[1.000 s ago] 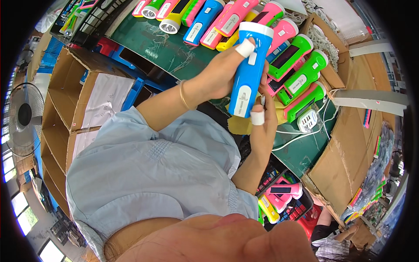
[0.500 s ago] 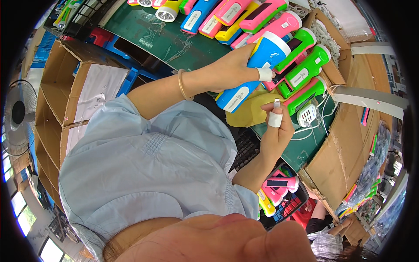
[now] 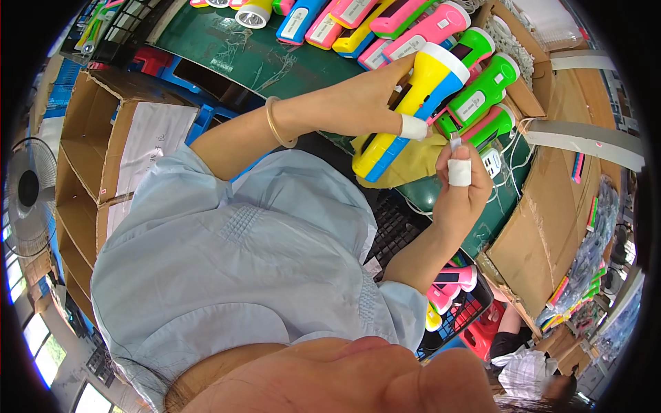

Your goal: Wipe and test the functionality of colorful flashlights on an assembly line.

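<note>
My left hand [image 3: 365, 103] is wrapped round a yellow and blue flashlight [image 3: 407, 113], held slanted with its white-rimmed head up and to the right. White tape covers the thumb. Pinched in my right hand [image 3: 467, 182] is a small USB plug [image 3: 455, 141], its metal end pointing up close to the flashlight's side; white tape is on a finger here too. A yellow cloth [image 3: 413, 165] lies under the flashlight. Just right of my right hand is a white multi-port USB charger [image 3: 491, 164] with white cables. Green flashlights [image 3: 475, 102] lie beside the held one.
Several pink, blue and yellow flashlights [image 3: 344, 14] line the far side of the green table [image 3: 248, 58]. A box of white cables [image 3: 509, 48] stands at the far right. Cardboard [image 3: 544, 234] borders the right edge, with a black basket of flashlights [image 3: 475, 303] below. Cardboard compartments [image 3: 86, 158] stand left.
The flashlight has turned in my left hand, so its yellow side shows instead of mostly blue. My right hand with the plug has moved right and slightly up, close to the flashlight.
</note>
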`<state>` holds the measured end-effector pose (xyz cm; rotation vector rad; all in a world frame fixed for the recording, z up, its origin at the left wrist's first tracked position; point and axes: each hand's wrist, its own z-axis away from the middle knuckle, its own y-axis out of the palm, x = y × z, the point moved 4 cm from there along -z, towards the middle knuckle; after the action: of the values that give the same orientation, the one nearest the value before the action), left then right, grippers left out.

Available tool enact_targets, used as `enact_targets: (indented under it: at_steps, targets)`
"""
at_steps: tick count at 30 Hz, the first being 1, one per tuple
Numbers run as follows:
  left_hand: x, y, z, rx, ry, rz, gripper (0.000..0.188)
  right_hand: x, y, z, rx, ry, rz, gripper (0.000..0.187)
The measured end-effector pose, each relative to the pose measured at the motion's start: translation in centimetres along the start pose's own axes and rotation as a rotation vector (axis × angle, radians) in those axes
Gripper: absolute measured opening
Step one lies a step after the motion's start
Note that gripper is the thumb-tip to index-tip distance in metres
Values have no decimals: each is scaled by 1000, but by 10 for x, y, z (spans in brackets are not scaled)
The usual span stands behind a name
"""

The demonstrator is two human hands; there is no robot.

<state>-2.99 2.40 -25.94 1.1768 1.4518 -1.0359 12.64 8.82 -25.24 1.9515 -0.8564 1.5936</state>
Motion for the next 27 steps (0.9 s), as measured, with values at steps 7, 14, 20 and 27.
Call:
enact_targets:
  at_steps: [7, 14, 20, 27]
  targets:
    - [6, 3, 2, -49, -141, -238, 65, 9, 14, -18, 46, 70, 405, 19]
    - [6, 8, -2, -155, -105, -439, 70, 5, 23, -17, -85, -88, 787, 18]
    - [8, 11, -3, -159, -2, -529, 72, 2, 5, -19, 101, 87, 556, 24]
    - [12, 22, -7, -162, -44, -533, 71, 3, 13, -19, -145, -134, 943, 24]
